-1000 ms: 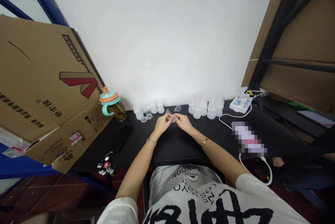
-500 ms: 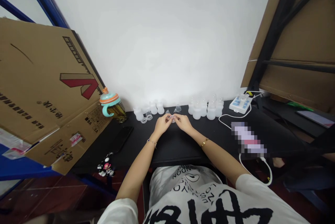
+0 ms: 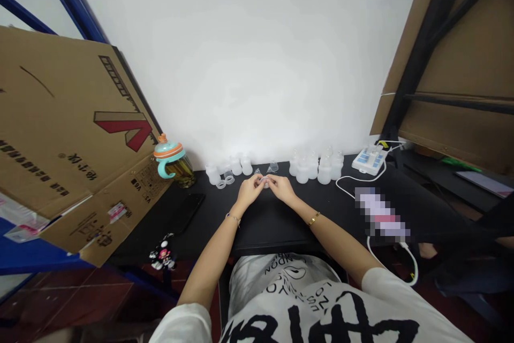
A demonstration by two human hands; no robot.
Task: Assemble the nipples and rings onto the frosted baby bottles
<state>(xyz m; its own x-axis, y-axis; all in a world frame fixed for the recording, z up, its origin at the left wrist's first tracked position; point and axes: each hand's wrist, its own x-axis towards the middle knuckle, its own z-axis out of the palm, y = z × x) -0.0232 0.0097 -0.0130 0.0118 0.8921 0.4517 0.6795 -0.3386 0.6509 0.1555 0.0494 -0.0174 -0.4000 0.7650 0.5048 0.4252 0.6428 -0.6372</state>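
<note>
- Left hand (image 3: pixel 249 191) and right hand (image 3: pixel 282 189) meet over the black table (image 3: pixel 273 225), fingers (image 3: pixel 273 185) nearly closed, pinching a small translucent piece (image 3: pixel 265 182) between them.
- Clear cone-shaped tops (image 3: pixel 273 166) stand just beyond the hands.
- Frosted bottles (image 3: pixel 302 173) cluster at right; clear rings (image 3: pixel 228 179) lie at left.

Arms (image 3: pixel 219 254) outstretched, left hand (image 3: pixel 249 188), right hand (image 3: pixel 281 187), both pinching

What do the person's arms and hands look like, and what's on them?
Both the left hand and right hand are gloveless. The left wrist wears a thin bracelet with a small dark bead; the right wears a gold-coloured bracelet. The forearms are uncovered, below short white sleeves.
</note>
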